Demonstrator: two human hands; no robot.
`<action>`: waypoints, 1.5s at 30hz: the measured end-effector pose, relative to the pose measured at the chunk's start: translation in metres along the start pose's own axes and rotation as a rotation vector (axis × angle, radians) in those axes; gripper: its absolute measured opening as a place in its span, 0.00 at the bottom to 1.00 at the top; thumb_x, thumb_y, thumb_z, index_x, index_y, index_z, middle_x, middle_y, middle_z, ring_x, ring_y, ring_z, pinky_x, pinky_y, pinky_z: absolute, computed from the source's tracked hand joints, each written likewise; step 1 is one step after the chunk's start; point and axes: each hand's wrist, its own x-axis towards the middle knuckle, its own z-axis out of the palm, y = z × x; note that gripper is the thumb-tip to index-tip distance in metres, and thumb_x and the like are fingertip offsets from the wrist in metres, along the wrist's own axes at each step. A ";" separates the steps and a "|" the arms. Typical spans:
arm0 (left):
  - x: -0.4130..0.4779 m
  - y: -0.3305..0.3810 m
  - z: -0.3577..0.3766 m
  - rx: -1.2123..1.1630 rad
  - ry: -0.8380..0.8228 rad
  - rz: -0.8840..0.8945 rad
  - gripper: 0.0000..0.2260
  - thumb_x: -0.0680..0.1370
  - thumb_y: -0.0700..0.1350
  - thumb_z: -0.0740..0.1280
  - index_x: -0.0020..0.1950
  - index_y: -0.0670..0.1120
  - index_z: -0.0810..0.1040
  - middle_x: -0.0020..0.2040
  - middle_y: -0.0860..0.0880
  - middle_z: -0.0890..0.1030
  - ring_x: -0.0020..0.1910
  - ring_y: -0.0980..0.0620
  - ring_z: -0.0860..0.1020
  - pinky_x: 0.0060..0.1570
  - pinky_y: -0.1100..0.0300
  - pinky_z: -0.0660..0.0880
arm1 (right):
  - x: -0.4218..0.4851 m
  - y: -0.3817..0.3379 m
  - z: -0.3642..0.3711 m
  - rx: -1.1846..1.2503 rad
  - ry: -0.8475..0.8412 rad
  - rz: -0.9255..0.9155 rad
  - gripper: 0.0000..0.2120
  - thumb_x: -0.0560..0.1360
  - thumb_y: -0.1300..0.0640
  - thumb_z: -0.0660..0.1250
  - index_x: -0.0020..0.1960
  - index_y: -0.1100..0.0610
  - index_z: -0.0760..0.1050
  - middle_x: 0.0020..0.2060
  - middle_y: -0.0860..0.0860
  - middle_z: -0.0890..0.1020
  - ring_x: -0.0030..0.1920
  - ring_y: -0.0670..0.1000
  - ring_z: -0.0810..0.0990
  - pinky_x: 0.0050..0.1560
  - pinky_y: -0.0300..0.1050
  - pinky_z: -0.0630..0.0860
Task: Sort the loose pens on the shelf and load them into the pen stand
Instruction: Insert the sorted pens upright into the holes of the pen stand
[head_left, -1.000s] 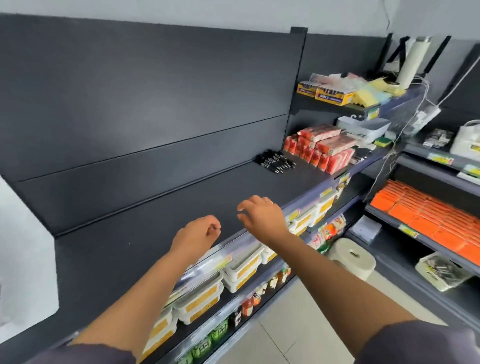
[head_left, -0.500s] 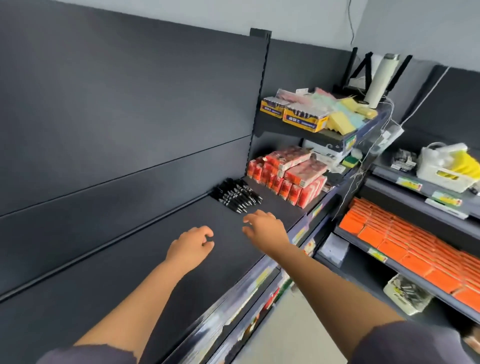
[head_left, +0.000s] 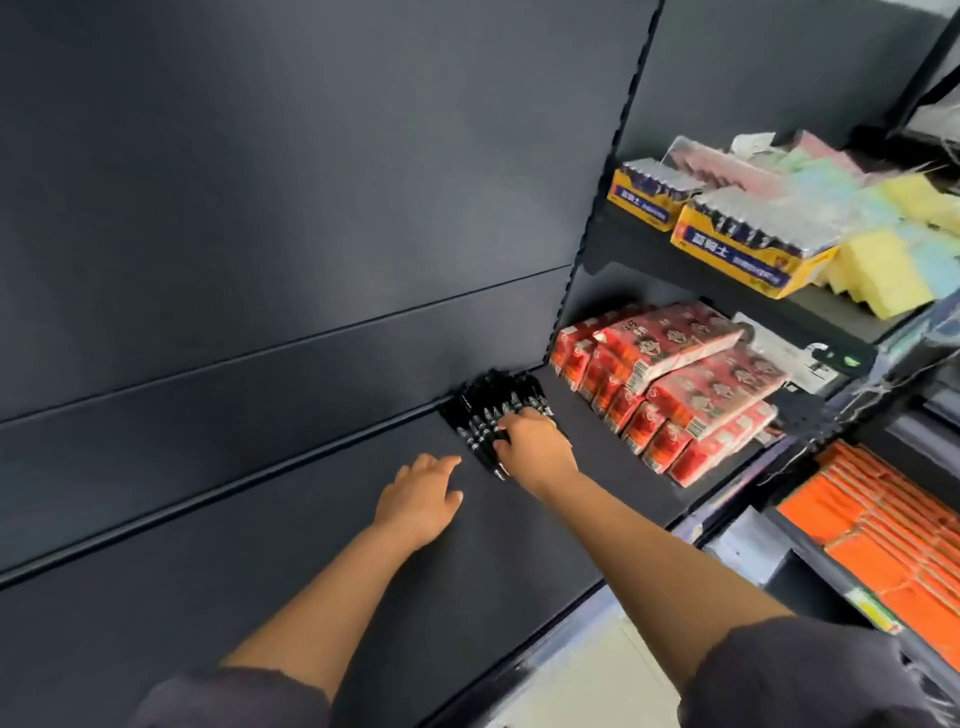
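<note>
**Black pens (head_left: 478, 431) under the right hand (head_left: 535, 441)**

We judge the risk to lie nearest us: a hasty grab could send pens rolling down the shelf (head_left: 260, 571) to its front edge. Farther in, our left hand (head_left: 418, 499) is spread loose, palm down, over the shelf, holding nothing. Beyond it our right hand, arm stretched, has fingers bent onto the pens; whether they have closed on any we cannot tell. The pens lie heaped against the back wall, near the red packs (head_left: 675, 395). No pen stand shows.

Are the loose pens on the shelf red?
No, the pens under the right hand are black; the red things beside them are stacked packets.
</note>
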 end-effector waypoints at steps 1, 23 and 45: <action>0.006 0.002 0.002 -0.019 -0.002 -0.032 0.23 0.80 0.49 0.57 0.75 0.54 0.57 0.71 0.49 0.62 0.69 0.46 0.62 0.65 0.49 0.66 | 0.012 0.001 0.003 0.002 -0.011 -0.031 0.15 0.78 0.59 0.59 0.62 0.62 0.72 0.59 0.58 0.72 0.59 0.62 0.73 0.54 0.52 0.74; 0.073 0.041 0.011 -0.146 0.044 -0.250 0.17 0.80 0.53 0.56 0.69 0.58 0.63 0.61 0.45 0.65 0.61 0.43 0.66 0.60 0.48 0.70 | 0.083 0.022 -0.001 0.017 -0.153 -0.109 0.12 0.77 0.55 0.59 0.58 0.59 0.69 0.52 0.57 0.79 0.51 0.60 0.79 0.39 0.47 0.69; 0.094 0.063 0.022 0.033 0.177 -0.573 0.32 0.73 0.47 0.65 0.72 0.49 0.52 0.64 0.44 0.65 0.63 0.43 0.68 0.53 0.49 0.69 | 0.077 0.051 0.004 0.166 -0.120 -0.189 0.06 0.74 0.55 0.61 0.49 0.56 0.72 0.41 0.52 0.80 0.45 0.56 0.78 0.36 0.44 0.69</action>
